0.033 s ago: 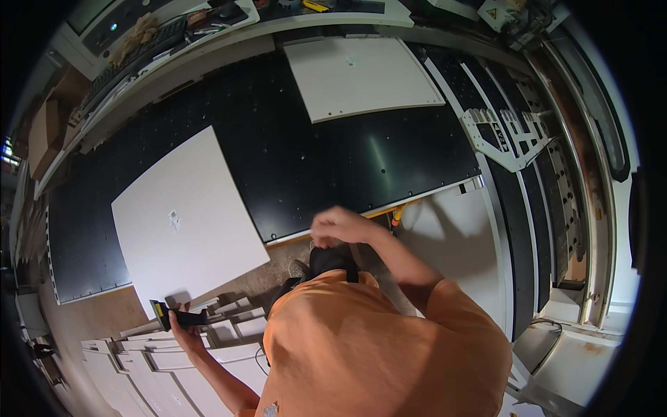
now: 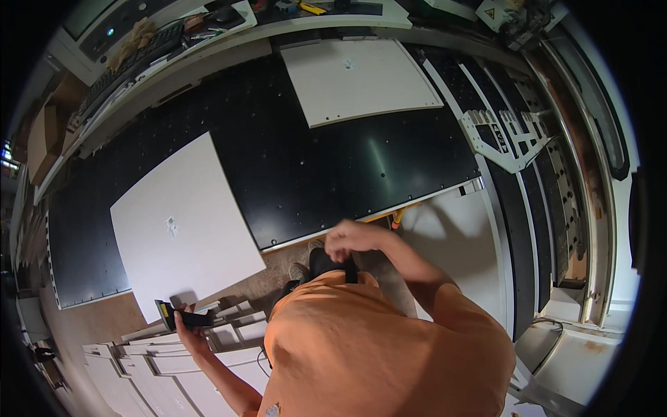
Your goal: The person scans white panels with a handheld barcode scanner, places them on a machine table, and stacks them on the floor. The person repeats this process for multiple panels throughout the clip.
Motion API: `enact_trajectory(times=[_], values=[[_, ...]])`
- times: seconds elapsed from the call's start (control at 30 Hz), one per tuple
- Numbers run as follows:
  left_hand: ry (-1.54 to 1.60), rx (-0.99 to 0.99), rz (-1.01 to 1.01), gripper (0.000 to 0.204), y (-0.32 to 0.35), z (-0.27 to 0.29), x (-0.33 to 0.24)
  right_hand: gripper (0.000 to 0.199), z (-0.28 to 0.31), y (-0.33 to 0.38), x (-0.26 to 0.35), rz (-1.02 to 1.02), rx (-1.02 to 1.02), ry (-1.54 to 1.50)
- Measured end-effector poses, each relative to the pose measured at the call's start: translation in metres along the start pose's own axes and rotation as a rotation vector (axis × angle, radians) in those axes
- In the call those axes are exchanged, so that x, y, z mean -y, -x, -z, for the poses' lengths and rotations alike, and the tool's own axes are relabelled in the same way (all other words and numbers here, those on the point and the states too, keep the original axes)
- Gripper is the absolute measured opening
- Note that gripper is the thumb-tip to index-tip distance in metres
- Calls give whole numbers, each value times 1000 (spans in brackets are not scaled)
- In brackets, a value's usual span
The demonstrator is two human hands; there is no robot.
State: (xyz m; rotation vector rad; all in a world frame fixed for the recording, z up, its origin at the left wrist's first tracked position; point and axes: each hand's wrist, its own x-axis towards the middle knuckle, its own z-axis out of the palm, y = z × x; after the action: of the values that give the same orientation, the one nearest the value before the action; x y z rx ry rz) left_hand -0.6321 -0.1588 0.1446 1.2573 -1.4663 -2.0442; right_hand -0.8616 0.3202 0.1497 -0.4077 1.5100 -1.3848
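Observation:
My left hand point(image 2: 191, 329) is wrapped round the handle of a black and yellow handheld barcode scanner point(image 2: 167, 315). The scanner is at the near corner of a large white panel point(image 2: 187, 250), which bears a small label point(image 2: 171, 226) and lies partly on the black machine table point(image 2: 264, 201), jutting past its front edge. My right hand point(image 2: 353, 240) hovers in front of my body by the table's front edge, fingers curled in, with nothing visible in it. A second white panel point(image 2: 361, 83), also labelled and with small holes along its near edge, lies toward the back of the table.
Several white boards point(image 2: 160, 368) are stacked at lower left. A shelf with a keyboard point(image 2: 132, 66) and tools runs behind the table. To the right are a white slotted bracket point(image 2: 511, 149), rails, and a pale surface point(image 2: 455, 236) with an orange-yellow part point(image 2: 397, 221) beside it.
My right hand has moved slightly right and down, toward my body. My left hand and the scanner have barely shifted; the panels lie as before.

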Motion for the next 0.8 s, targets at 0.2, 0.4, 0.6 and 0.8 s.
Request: enact_trajectory(times=[0.2,0.4,0.6,0.8], values=[[49,166,116,46,7,-98,8,28,79,82,-236,-618,-1007,1166],[-55,24,-3,45,-4,-137,21,27,130,73,-265,-179,-1226,558],[-25,-43,-24,43,-16,-138,6,23,103,154,-151,111,-2035,-527],[-64,-26,-23,53,-18,-131,4,29,87,177,-14,207,-1507,-173]])
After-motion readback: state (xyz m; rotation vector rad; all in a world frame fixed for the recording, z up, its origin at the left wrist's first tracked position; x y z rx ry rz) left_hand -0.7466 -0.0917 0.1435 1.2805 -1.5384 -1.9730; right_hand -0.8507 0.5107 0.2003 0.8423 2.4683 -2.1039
